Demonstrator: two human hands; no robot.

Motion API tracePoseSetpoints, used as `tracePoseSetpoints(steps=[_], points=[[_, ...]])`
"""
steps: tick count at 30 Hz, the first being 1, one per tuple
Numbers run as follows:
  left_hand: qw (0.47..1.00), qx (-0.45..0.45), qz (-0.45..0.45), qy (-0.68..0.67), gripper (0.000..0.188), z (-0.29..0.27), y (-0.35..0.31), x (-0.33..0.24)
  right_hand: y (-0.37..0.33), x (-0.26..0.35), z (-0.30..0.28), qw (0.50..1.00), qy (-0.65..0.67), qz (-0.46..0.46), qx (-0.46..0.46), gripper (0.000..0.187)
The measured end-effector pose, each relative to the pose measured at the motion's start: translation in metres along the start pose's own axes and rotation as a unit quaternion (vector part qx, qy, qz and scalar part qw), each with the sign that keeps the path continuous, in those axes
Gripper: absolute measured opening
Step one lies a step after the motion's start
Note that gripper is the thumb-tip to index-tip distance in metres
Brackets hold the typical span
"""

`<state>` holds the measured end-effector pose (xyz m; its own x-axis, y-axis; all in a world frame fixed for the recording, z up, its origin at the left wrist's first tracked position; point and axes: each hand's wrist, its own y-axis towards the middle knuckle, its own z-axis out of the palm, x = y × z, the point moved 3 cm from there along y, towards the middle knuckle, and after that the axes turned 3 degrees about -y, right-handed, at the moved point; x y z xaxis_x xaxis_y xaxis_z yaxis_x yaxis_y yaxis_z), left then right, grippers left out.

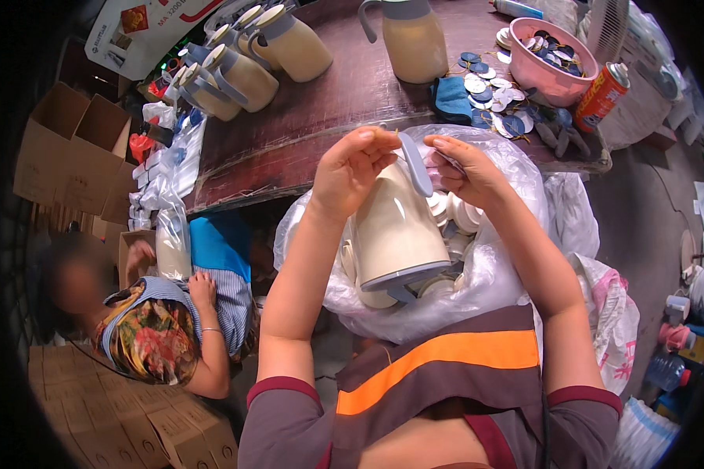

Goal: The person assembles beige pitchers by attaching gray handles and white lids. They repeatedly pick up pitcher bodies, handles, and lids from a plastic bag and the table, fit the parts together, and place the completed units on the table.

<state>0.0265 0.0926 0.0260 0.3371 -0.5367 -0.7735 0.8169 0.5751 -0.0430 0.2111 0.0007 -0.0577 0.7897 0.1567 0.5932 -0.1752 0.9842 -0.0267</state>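
A cream vacuum jug with a grey base ring lies tilted over an open plastic bag, its base toward me. Its grey handle rises between my hands. My left hand is closed in a pinch at the handle's left side, near the jug's far end. A thin yellowish strand shows by its fingertips. My right hand is pinched just right of the handle, and what it holds is hidden. Beneath the jug, several white round lids fill the clear plastic bag.
On the dark red table stand several cream jugs and a single jug. Round blue and white tags, a pink basin and an orange spray can crowd the right. A co-worker handles a bagged jug at left.
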Motion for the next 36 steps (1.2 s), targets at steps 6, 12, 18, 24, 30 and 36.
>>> tracePoseSetpoints(steps=[6, 12, 18, 24, 30, 36], points=[[0.963, -0.045, 0.065, 0.259, 0.035, 0.012, 0.004, -0.001, -0.003, 0.001, 0.044, 0.994, -0.028, -0.053, -0.091, 0.036], [0.689, 0.025, 0.228, 0.687, 0.034, 0.041, 0.006, -0.007, 0.005, 0.005, 0.049, 0.95, -0.249, -0.093, -0.163, 0.037], [0.727, -0.004, 0.171, 0.665, 0.03, 0.041, 0.027, -0.018, 0.002, -0.011, 0.068, 0.837, -0.465, -0.132, -0.255, 0.042], [0.746, -0.191, 0.217, 0.599, 0.035, -0.037, 0.074, -0.059, -0.004, -0.035, 0.071, 0.948, -0.296, -0.011, -0.119, 0.036], [0.861, -0.143, 0.016, 0.487, 0.021, -0.124, 0.037, -0.02, -0.048, -0.034, 0.106, 0.923, -0.374, -0.042, -0.082, 0.03], [0.881, -0.303, 0.216, 0.292, 0.02, -0.066, -0.038, -0.082, -0.041, -0.012, 0.15, 0.865, -0.475, -0.159, -0.006, 0.027]])
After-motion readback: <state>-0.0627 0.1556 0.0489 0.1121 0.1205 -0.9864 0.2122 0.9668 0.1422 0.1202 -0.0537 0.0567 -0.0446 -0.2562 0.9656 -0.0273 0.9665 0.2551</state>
